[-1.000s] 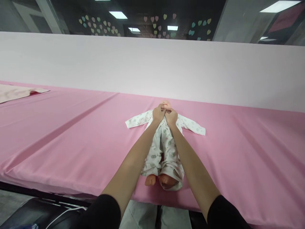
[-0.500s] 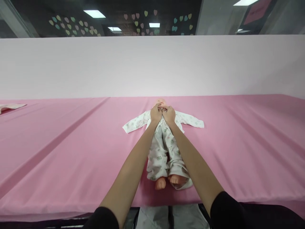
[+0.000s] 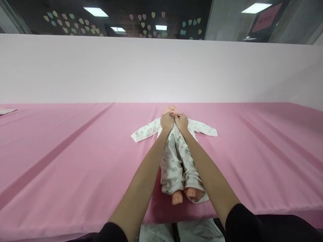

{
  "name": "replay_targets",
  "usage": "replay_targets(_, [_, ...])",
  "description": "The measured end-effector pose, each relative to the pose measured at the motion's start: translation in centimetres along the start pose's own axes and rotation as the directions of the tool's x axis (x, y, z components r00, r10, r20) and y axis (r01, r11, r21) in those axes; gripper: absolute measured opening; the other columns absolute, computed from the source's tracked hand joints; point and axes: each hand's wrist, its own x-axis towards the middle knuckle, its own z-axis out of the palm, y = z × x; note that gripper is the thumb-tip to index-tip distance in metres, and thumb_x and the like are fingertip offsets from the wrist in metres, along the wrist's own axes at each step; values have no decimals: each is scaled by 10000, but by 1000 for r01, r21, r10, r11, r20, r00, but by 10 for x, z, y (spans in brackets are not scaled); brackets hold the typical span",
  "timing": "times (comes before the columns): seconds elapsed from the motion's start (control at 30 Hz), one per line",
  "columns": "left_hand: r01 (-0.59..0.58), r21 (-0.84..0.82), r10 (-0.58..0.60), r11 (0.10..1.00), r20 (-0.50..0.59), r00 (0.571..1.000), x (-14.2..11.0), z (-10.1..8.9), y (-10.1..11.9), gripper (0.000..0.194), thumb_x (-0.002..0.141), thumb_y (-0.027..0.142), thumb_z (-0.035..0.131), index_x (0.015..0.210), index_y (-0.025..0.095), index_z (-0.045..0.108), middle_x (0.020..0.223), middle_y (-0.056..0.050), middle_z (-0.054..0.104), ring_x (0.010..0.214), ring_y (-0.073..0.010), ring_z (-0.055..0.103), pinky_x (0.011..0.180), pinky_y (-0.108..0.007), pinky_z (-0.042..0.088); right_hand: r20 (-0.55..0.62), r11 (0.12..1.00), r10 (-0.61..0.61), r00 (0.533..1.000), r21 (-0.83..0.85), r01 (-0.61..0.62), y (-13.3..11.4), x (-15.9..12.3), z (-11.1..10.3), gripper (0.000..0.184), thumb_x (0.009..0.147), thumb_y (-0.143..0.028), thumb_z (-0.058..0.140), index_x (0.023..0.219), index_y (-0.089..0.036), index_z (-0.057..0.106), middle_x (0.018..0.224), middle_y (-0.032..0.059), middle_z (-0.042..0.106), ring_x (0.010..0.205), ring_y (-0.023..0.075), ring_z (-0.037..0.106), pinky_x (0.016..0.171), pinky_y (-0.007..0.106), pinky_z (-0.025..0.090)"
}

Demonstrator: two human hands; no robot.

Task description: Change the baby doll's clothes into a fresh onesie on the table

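A baby doll (image 3: 171, 110) lies on its back on the pink table cover (image 3: 75, 151), head away from me, bare feet (image 3: 177, 197) toward me. It wears a white printed romper (image 3: 176, 161) with both sleeves spread out flat. My left hand (image 3: 167, 121) and my right hand (image 3: 181, 122) are side by side at the doll's neck. Both are closed, pinching the romper's collar edges just below the chin.
A pale pink upright panel (image 3: 161, 70) runs along the far edge of the table. A corner of light cloth (image 3: 6, 110) lies at the far left. The table's near edge is just below the doll's feet.
The view has swung to the left and levelled, so the doll looks straighter. My hands have stayed pinched together at the doll's collar with little movement.
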Motion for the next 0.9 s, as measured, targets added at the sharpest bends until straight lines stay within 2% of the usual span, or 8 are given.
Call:
replay_targets(0.17, [20,25,-20,999,10,1000,1,-1,1,276,814,258,487,1047,258,634,989,-23,683,1014,-227,556,854,-323,418,29,999,-1,1000,34,0,-2,1,-2,321,838,-306,405,873,-192,703,912,71,625,886,194,568,802,292,409])
replay_targets(0.33, [25,27,-25,999,30,999,1,0,0,307,810,211,470,1074,282,608,984,0,681,1000,-218,566,860,-332,413,27,1000,-1,1000,10,0,-3,-2,-3,290,785,-208,450,937,-161,693,925,84,633,875,202,575,822,297,409])
replay_targets(0.53, [2,-8,-2,1000,72,997,2,0,1,309,836,203,450,1100,309,572,1023,28,674,992,-197,585,886,-340,403,8,999,-8,1000,39,8,2,-2,-4,356,815,-141,359,953,-168,686,985,68,664,935,186,579,857,281,398])
replay_targets(0.7, [30,-5,-29,1000,83,996,0,-3,2,314,856,237,447,1153,303,524,1005,21,674,968,-175,601,872,-303,411,13,998,27,1000,63,-27,1,-3,-4,269,815,-243,443,922,-191,685,837,35,682,770,173,596,745,266,422])
replay_targets(0.8, [34,-36,-32,999,49,998,1,-2,1,305,887,305,407,1177,276,499,1021,-3,673,967,-177,608,852,-290,420,17,996,76,997,55,-77,0,-3,-5,234,789,-295,514,909,-194,688,763,28,669,694,165,583,694,257,422])
replay_targets(0.9, [61,-119,-58,991,27,998,2,0,-2,368,844,351,486,1200,258,463,996,-2,681,921,-178,624,812,-273,436,22,996,77,997,49,-78,-1,-2,-4,218,782,-288,530,892,-195,694,747,24,666,692,165,587,677,250,421])
